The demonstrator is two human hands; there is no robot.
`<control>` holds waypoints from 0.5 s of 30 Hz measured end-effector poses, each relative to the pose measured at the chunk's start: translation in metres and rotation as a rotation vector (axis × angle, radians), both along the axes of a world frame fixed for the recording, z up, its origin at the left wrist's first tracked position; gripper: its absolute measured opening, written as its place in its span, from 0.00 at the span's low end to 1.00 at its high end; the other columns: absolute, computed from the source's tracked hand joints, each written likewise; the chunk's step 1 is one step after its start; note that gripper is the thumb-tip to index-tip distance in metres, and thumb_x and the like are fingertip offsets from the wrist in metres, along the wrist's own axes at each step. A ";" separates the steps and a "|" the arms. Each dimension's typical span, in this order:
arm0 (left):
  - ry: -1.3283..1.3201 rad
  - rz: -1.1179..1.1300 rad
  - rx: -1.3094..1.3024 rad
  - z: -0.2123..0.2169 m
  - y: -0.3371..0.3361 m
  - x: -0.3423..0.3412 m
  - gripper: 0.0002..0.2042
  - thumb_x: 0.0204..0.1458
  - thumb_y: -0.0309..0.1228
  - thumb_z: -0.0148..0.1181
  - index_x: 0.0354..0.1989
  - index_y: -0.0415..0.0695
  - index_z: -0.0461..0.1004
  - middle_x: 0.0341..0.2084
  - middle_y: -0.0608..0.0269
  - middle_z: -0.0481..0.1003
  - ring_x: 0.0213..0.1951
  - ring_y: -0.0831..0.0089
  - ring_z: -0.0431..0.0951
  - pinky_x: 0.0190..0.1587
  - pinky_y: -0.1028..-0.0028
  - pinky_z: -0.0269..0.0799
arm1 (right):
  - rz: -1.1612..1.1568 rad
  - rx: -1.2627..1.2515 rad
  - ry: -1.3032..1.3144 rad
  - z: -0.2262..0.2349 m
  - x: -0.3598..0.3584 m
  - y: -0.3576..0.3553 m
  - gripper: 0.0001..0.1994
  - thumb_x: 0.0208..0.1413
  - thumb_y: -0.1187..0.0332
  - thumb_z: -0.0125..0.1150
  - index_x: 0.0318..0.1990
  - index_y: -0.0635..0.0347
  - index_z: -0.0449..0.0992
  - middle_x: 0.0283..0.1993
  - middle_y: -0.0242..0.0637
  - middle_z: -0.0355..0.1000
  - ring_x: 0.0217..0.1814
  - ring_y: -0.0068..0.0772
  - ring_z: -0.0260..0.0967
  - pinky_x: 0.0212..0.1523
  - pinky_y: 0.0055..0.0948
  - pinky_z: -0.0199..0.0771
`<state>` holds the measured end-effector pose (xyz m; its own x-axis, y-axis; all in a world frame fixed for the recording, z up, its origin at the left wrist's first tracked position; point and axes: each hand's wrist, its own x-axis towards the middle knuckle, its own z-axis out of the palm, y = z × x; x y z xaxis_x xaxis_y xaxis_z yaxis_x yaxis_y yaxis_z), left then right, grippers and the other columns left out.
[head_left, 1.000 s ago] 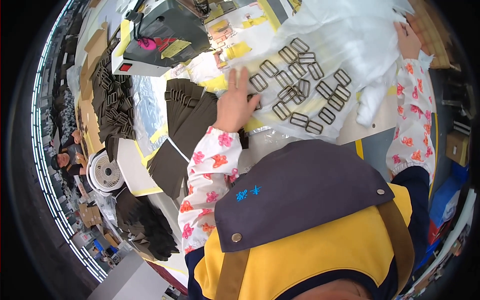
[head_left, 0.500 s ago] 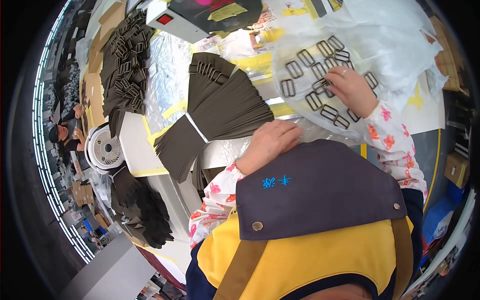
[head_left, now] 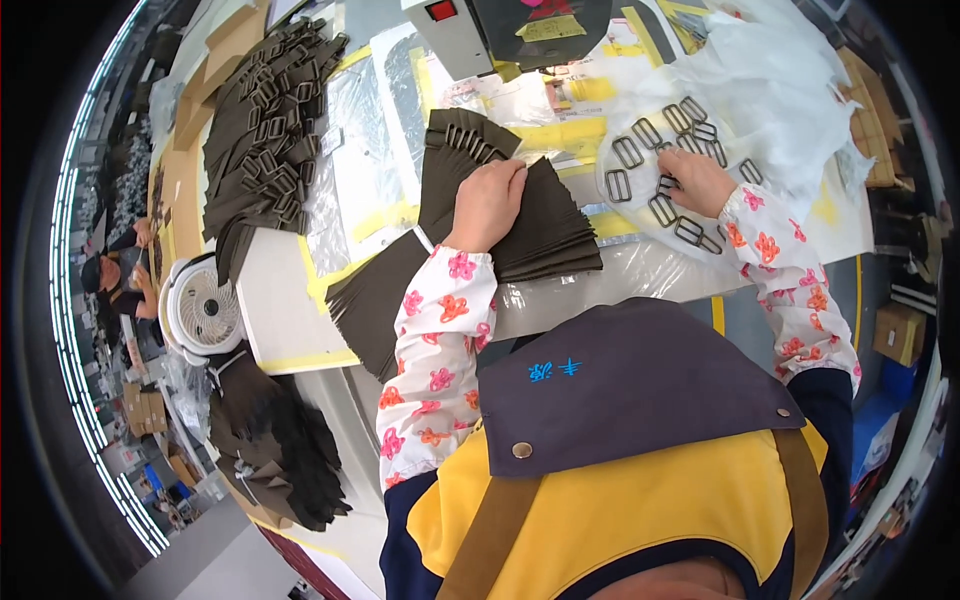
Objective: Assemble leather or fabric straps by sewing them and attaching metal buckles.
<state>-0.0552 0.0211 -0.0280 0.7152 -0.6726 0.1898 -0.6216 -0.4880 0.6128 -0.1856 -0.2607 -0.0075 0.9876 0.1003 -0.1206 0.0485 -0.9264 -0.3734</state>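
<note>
A tied bundle of dark olive-brown fabric straps [head_left: 548, 232] lies fanned out on the table. Several metal slide buckles [head_left: 472, 143] sit in a row on strap ends at its far left side. My left hand [head_left: 490, 205] rests over the bundle, thumb and fingers closed at the end of a strap. To the right, loose dark metal slide buckles [head_left: 627, 152] lie spread on a whitish sheet [head_left: 640, 225]. Among them is my right hand [head_left: 698, 182], its fingers curled and pinched at a buckle [head_left: 666, 187], which they partly hide.
Straps fitted with buckles [head_left: 265, 150] are heaped at the far left, beside a cardboard box [head_left: 215, 70]. A boxy machine [head_left: 450, 35] stands at the back. A white fan [head_left: 205, 305] is at the table's left edge. Crumpled white plastic [head_left: 780, 90] covers the back right.
My left hand has moved from the table's front edge forward and left onto the strap bundle, and its fingers have closed. My right hand stays among the buckles. The view has shifted slightly.
</note>
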 end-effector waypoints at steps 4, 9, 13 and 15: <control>0.263 -0.142 0.082 0.009 0.003 0.001 0.11 0.49 0.35 0.53 0.32 0.41 0.76 0.26 0.51 0.74 0.31 0.54 0.74 0.35 0.64 0.68 | -0.101 0.072 -0.020 -0.001 -0.012 0.001 0.06 0.39 0.78 0.55 0.28 0.65 0.67 0.31 0.44 0.67 0.35 0.48 0.66 0.35 0.39 0.66; 0.519 -0.366 0.178 0.008 0.006 0.026 0.13 0.51 0.36 0.53 0.37 0.39 0.74 0.25 0.53 0.75 0.29 0.65 0.75 0.34 0.73 0.68 | -0.263 0.423 -0.181 0.018 -0.008 0.040 0.06 0.47 0.75 0.55 0.34 0.66 0.70 0.26 0.39 0.69 0.25 0.34 0.67 0.28 0.28 0.67; 0.417 -0.365 0.160 0.000 0.006 0.028 0.12 0.52 0.33 0.52 0.37 0.37 0.73 0.26 0.52 0.75 0.31 0.60 0.76 0.35 0.71 0.68 | -0.336 1.040 -0.011 0.006 0.014 0.073 0.08 0.54 0.71 0.53 0.37 0.67 0.70 0.25 0.30 0.68 0.24 0.17 0.65 0.26 0.18 0.66; 0.257 -0.264 0.186 0.000 0.002 0.015 0.11 0.51 0.32 0.52 0.36 0.39 0.73 0.25 0.50 0.74 0.30 0.58 0.75 0.34 0.68 0.68 | -0.343 1.122 0.069 -0.004 0.029 0.081 0.08 0.55 0.70 0.52 0.37 0.66 0.70 0.25 0.29 0.68 0.24 0.17 0.65 0.26 0.16 0.66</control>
